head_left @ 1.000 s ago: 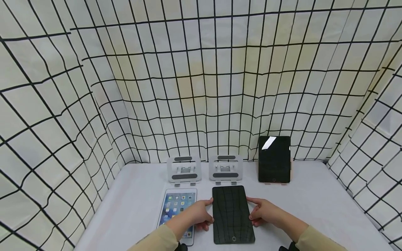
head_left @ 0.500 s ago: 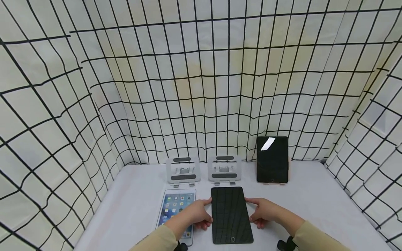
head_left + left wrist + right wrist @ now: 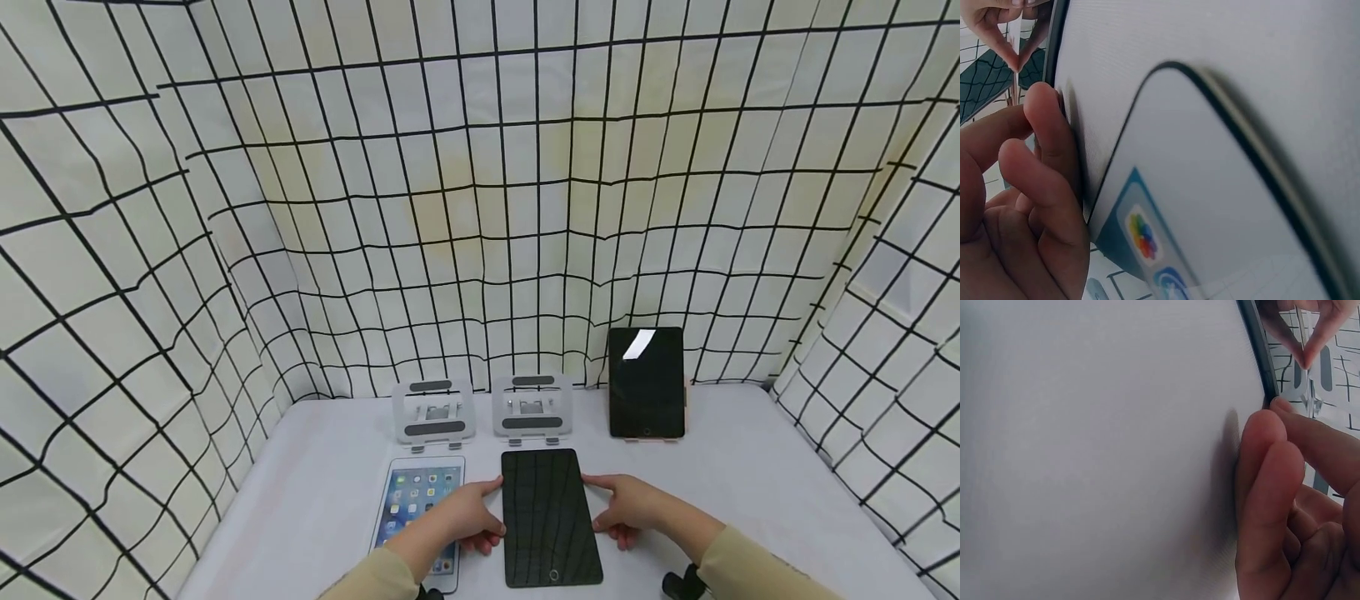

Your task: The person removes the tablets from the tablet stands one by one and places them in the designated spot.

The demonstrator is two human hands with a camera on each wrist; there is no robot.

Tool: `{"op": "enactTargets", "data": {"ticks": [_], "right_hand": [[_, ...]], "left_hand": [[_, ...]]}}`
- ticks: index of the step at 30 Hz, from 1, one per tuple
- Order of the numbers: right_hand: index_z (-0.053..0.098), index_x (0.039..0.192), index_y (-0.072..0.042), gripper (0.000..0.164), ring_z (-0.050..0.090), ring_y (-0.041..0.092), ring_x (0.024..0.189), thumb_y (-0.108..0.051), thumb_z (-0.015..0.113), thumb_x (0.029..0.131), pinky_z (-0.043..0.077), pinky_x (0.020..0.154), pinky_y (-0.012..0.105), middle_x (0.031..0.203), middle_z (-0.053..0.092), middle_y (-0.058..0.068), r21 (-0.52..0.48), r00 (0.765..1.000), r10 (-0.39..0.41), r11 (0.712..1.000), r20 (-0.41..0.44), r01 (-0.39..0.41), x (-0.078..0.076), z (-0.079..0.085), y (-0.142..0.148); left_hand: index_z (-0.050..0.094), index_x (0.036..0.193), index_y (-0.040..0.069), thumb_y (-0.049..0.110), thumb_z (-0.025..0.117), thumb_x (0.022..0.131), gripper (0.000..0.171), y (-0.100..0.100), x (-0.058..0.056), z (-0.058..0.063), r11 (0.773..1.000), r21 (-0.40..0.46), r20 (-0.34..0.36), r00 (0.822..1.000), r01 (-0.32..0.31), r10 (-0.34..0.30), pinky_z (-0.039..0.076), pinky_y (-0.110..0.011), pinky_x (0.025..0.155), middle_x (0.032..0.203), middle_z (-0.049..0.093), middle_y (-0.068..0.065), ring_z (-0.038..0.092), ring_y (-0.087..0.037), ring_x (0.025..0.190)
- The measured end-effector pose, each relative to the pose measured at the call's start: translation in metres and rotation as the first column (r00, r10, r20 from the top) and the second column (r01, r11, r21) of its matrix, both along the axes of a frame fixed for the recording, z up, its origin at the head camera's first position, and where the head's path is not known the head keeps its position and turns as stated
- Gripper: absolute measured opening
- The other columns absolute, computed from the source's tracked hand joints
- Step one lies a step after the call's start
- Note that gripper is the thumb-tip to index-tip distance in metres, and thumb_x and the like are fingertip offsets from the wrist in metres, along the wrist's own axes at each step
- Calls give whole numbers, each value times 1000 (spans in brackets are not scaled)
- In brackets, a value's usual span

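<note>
No clear shift found over the last second: the dark tablet (image 3: 551,517) lies on the table (image 3: 322,492) between left hand (image 3: 472,512) and right hand (image 3: 627,506), thumb and finger spread along each edge, pinch not determinable, so handling shows no visible advance

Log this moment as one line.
left hand: touches dark tablet, left edge; right hand: touches opposite edge; lit tablet: left, flat; two stands: behind

Left fingers (image 3: 1047,128), right fingers (image 3: 1269,494) partly curled; forearms (image 3: 686,533) angled inward.
</note>
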State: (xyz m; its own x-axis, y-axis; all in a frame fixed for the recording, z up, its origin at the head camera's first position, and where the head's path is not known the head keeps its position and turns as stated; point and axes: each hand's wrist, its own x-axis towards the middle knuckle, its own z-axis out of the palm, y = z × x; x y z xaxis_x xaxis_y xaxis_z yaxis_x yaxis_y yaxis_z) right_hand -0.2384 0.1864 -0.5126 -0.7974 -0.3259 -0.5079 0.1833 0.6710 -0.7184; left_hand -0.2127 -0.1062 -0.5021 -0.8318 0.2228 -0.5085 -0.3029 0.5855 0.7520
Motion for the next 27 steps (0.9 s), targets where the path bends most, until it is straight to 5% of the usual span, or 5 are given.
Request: {"op": "enactTargets", "data": {"ticks": [7,18,27], "right_hand": [[47,149,-17,75,53,13,43,-17,81,82,47,45,24,59,60,5,57,996,40,998,-75,-35,1,2,4],[59,139,-14,60,59,18,56,-20,80,83,50,54,29,71,60,5,125,974,55,992,-220,-28,-2,14,11],[61,136,-11,54,59,19,61,-22,78,86,52,57,32,75,61,3,107,965,52,994,-259,-25,-4,19,19]], "left_hand": [[42,152,14,8,77,83,78,-1,0,-1,1000,1,-22,1000,10,-10,42,-24,42,69,70,-10,60,-13,49],[60,133,7,18,73,88,48,-3,1,3,1000,-2,-160,987,-9,9,44,-30,47,71,67,-7,54,-16,51],[61,130,6,18,71,91,42,0,-8,4,995,90,-238,969,-45,65,49,-31,53,87,66,-2,59,-18,59]]}}
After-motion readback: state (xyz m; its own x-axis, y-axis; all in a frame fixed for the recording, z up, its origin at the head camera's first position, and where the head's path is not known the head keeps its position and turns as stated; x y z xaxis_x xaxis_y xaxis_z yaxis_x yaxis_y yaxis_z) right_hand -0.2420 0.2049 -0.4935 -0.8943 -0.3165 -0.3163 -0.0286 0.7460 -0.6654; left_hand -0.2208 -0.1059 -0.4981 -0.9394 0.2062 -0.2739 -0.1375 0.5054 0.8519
